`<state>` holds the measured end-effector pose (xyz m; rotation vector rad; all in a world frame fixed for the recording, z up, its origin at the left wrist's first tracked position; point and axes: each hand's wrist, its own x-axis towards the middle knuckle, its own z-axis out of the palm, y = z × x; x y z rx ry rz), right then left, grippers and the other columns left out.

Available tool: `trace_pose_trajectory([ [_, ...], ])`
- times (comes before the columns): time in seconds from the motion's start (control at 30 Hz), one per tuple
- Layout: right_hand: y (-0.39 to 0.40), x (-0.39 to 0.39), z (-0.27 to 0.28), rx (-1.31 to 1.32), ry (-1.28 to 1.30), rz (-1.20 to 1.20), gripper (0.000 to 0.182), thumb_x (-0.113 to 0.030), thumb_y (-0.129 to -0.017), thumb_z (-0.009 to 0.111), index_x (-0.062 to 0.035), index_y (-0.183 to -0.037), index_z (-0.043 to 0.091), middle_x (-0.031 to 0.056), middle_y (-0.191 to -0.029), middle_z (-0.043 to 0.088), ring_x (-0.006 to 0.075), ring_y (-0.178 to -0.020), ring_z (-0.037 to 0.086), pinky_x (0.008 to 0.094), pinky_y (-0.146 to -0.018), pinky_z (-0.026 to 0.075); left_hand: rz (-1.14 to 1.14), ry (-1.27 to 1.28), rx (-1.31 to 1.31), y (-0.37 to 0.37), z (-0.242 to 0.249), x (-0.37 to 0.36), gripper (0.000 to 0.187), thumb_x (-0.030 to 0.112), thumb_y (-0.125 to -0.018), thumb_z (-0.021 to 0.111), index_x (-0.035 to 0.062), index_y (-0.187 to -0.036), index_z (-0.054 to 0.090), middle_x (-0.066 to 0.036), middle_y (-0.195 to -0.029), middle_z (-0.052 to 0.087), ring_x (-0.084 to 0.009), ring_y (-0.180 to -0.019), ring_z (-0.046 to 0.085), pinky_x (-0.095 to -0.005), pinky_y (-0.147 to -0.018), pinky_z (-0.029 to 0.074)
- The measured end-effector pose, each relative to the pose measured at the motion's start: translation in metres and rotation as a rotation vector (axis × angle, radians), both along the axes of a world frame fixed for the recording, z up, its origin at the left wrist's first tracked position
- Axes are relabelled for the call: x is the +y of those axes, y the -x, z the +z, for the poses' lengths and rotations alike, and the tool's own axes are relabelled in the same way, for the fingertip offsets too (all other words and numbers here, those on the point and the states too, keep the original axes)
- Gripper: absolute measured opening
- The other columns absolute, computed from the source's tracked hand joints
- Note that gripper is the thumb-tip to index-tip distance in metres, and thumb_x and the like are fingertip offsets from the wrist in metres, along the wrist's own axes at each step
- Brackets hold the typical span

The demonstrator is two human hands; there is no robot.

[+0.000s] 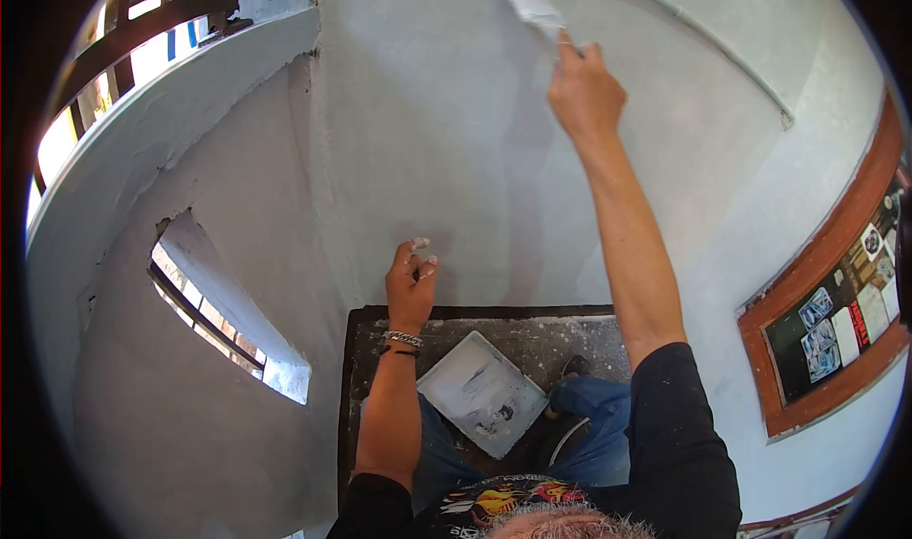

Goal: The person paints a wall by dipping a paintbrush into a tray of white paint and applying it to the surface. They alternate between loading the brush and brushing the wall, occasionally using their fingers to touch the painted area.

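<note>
My right hand [587,88] is raised high against the grey wall [427,131], its fingers closed round a putty knife [538,13]. The knife's broad blade looks white and slightly blurred, at the wall's surface. Lower down, my left hand [412,271] is held up in front of the same wall with loosely bent fingers apart and nothing between them. White residue coats its fingertips. Below, between my legs, lies a whitish square tray or board [456,373] with dark patches and smears.
A dark, white-spattered platform [589,335] is underfoot. At left, a side wall [228,321] has a narrow slit opening [285,373], with metal railing [119,40] above. A pipe [708,31] runs along the upper right wall, and a wood-framed board [826,340] hangs at right.
</note>
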<state>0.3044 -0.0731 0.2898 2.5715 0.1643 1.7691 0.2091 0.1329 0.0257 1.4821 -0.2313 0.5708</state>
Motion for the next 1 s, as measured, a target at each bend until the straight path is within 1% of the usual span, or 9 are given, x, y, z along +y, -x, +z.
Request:
trace_pose_trajectory([
  [0.1, -0.007, 0.061, -0.001, 0.031, 0.035, 0.132, 0.040, -0.017, -0.087, 0.053, -0.0191, -0.127, 0.060, 0.0070, -0.096, 0.059, 0.0308, -0.068, 0.064, 0.0443, -0.058, 0.052, -0.008, 0.003, 0.023, 0.003, 0.003, -0.003, 0.023, 0.006, -0.088, 0.061, 0.0001, -0.110, 0.057, 0.004, -0.062, 0.041, -0.0048, -0.059, 0.035, -0.0209, -0.057, 0.033],
  [0.2, -0.020, 0.072, 0.005, 0.010, 0.095, 0.151, 0.042, -0.015, -0.086, 0.052, -0.0204, -0.127, 0.060, 0.0067, -0.095, 0.059, 0.0304, -0.065, 0.064, 0.0443, -0.057, 0.052, 0.022, -0.002, 0.031, 0.002, 0.002, -0.002, 0.023, 0.006, -0.088, 0.061, -0.0001, -0.110, 0.057, 0.004, -0.062, 0.040, -0.0049, -0.059, 0.035, -0.0209, -0.057, 0.033],
  [0.33, -0.020, 0.017, 0.008, 0.033, 0.177, -0.024, 0.043, -0.014, -0.086, 0.051, -0.0233, -0.128, 0.059, 0.0069, -0.098, 0.059, 0.0294, -0.066, 0.064, 0.0441, -0.056, 0.052, 0.003, -0.012, 0.028, 0.000, -0.001, 0.003, 0.024, 0.006, -0.088, 0.061, -0.0004, -0.111, 0.057, 0.004, -0.062, 0.040, -0.0050, -0.059, 0.034, -0.0212, -0.057, 0.033],
  [0.5, 0.007, -0.026, 0.023, -0.003, -0.037, -0.045, 0.044, -0.016, -0.088, 0.050, -0.0238, -0.131, 0.057, 0.0102, -0.101, 0.058, 0.0296, -0.075, 0.065, 0.0439, -0.061, 0.053, -0.008, -0.021, 0.000, 0.004, 0.006, 0.003, 0.023, 0.005, -0.089, 0.060, -0.0010, -0.110, 0.056, 0.004, -0.063, 0.041, -0.0053, -0.059, 0.034, -0.0217, -0.057, 0.033],
  [0.6, -0.009, -0.012, 0.036, -0.053, -0.025, -0.074, 0.048, -0.010, -0.085, 0.051, -0.0154, -0.133, 0.054, 0.0137, -0.106, 0.058, 0.0300, -0.071, 0.066, 0.0443, -0.058, 0.052, -0.039, -0.040, 0.027, 0.000, 0.000, 0.002, 0.023, 0.005, -0.089, 0.059, -0.0012, -0.111, 0.056, 0.004, -0.063, 0.041, -0.0053, -0.059, 0.034, -0.0214, -0.057, 0.032],
  [0.7, -0.021, 0.007, 0.002, 0.030, 0.052, -0.104, 0.050, -0.009, -0.084, 0.052, -0.0132, -0.134, 0.053, 0.0145, -0.106, 0.058, 0.0314, -0.070, 0.065, 0.0449, -0.058, 0.052, -0.031, -0.014, -0.014, 0.001, 0.000, 0.002, 0.023, 0.004, -0.089, 0.059, -0.0012, -0.111, 0.056, 0.004, -0.063, 0.041, -0.0050, -0.059, 0.034, -0.0213, -0.057, 0.032],
  [0.83, 0.013, 0.003, -0.042, 0.222, 0.068, -0.043, 0.047, -0.009, -0.084, 0.053, -0.0128, -0.130, 0.055, 0.0138, -0.102, 0.058, 0.0322, -0.070, 0.065, 0.0449, -0.059, 0.052, -0.025, -0.015, 0.007, 0.005, 0.002, 0.006, 0.023, 0.004, -0.089, 0.059, -0.0009, -0.111, 0.055, 0.004, -0.064, 0.041, -0.0047, -0.059, 0.034, -0.0211, -0.056, 0.032],
  [0.9, 0.031, 0.000, -0.031, 0.245, 0.030, 0.002, 0.044, -0.012, -0.087, 0.053, -0.0166, -0.130, 0.056, 0.0106, -0.097, 0.057, 0.0315, -0.075, 0.065, 0.0443, -0.061, 0.052, -0.024, -0.029, 0.016, 0.008, 0.006, 0.005, 0.023, 0.005, -0.089, 0.060, -0.0008, -0.110, 0.056, 0.004, -0.064, 0.041, -0.0046, -0.059, 0.034, -0.0210, -0.056, 0.032],
  [1.0, 0.027, 0.018, 0.009, 0.047, 0.051, 0.103, 0.045, -0.005, -0.082, 0.052, -0.0064, -0.127, 0.056, 0.0155, -0.103, 0.058, 0.0328, -0.066, 0.065, 0.0453, -0.057, 0.051, -0.034, -0.015, 0.004, 0.005, 0.001, 0.000, 0.023, 0.005, -0.089, 0.060, -0.0008, -0.111, 0.056, 0.005, -0.064, 0.040, -0.0047, -0.059, 0.034, -0.0209, -0.056, 0.032],
])
